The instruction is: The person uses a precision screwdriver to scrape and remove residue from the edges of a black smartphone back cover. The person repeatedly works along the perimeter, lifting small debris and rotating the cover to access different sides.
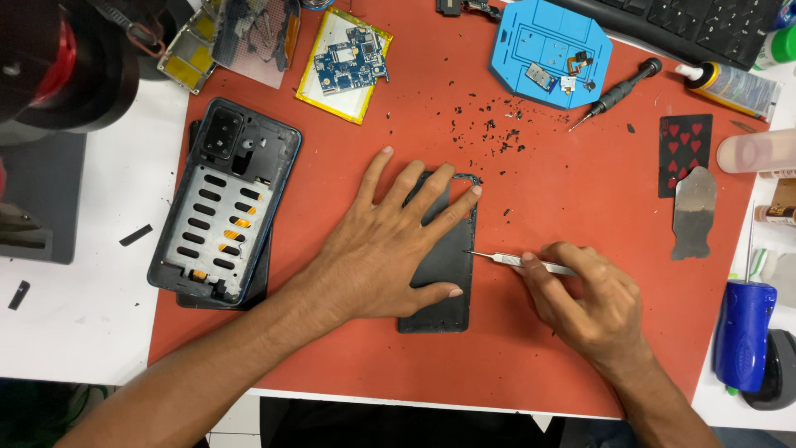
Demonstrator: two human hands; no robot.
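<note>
A flat, dark grey phone panel (pixel 444 274) lies on the red mat (pixel 564 199) near the surface's front edge, black debris scattered beyond it. The left hand (pixel 390 241) is spread flat on it, fingers splayed. The right hand (pixel 589 299) pinches 1 thin metal tool (pixel 514 260), its tip touching the panel's right edge. 1 screwdriver (pixel 618 94) and 1 blue tray (pixel 549 50) sit farther back.

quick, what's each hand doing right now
Left hand: open, flat on the dark panel.
Right hand: closed on a thin metal tool, tip at the panel's edge.
</note>
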